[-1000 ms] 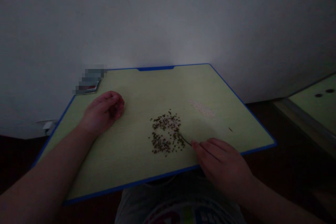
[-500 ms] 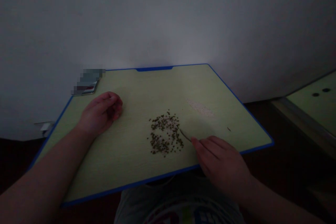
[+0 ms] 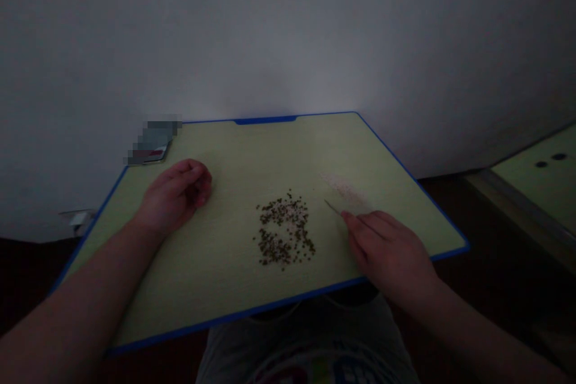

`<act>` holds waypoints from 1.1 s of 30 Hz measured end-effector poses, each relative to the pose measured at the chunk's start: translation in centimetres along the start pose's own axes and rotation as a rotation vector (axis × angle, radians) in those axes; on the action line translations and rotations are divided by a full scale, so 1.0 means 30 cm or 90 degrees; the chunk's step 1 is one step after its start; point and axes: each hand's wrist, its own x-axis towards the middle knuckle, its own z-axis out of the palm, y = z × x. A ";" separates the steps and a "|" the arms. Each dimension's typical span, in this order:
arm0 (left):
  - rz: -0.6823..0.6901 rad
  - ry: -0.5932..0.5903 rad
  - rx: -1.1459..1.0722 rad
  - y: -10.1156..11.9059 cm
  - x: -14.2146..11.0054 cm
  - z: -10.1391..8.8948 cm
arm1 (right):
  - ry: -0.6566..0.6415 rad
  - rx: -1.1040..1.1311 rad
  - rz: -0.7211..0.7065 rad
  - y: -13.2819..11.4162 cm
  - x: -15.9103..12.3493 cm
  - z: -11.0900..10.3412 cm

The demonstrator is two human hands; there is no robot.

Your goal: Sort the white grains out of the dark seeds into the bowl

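Note:
A pale green desk (image 3: 225, 264) with a blue edge lies before me in dim light. A heap of small dark grains mixed with pale ones (image 3: 284, 231) sits in its middle. To the right lies a faint patch of pale grains (image 3: 345, 190). My right hand (image 3: 387, 250) is closed in a pinch on a thin tool, seemingly tweezers (image 3: 333, 207), whose tip points toward the pale patch. My left hand (image 3: 176, 195) rests on the desk left of the heap, fingers curled, nothing visible in it.
A small flat object, partly blurred out (image 3: 152, 145), lies at the desk's back left corner. A white wall stands right behind the desk. A second green desk (image 3: 544, 168) shows at the far right. My lap is under the near edge.
My right hand has moved with the thin tool from the right edge of the dark heap up and to the right, toward the pale patch. The left hand stayed put.

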 end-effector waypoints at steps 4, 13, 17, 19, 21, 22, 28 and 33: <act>-0.008 0.005 -0.002 0.001 0.000 0.002 | -0.037 0.007 -0.038 -0.045 0.061 0.018; -0.013 0.009 -0.003 -0.001 -0.001 0.002 | -0.050 -0.035 0.055 0.047 0.137 0.058; -0.008 0.000 0.001 -0.003 0.001 -0.002 | 0.020 0.024 0.028 0.016 0.060 -0.002; -0.008 -0.005 -0.002 -0.006 0.001 -0.007 | 0.007 0.071 -0.012 -0.019 0.019 -0.027; -0.009 -0.004 -0.003 -0.008 0.001 -0.010 | -0.008 0.099 -0.038 -0.046 -0.007 -0.038; -0.008 -0.004 -0.002 -0.009 0.001 -0.011 | -0.014 0.101 -0.043 -0.053 -0.011 -0.038; -0.008 0.005 0.001 -0.002 0.001 -0.001 | -0.032 0.098 -0.063 -0.040 0.019 -0.014; -0.010 0.011 -0.003 0.002 -0.003 0.005 | -0.022 0.169 -0.099 -0.044 -0.020 -0.035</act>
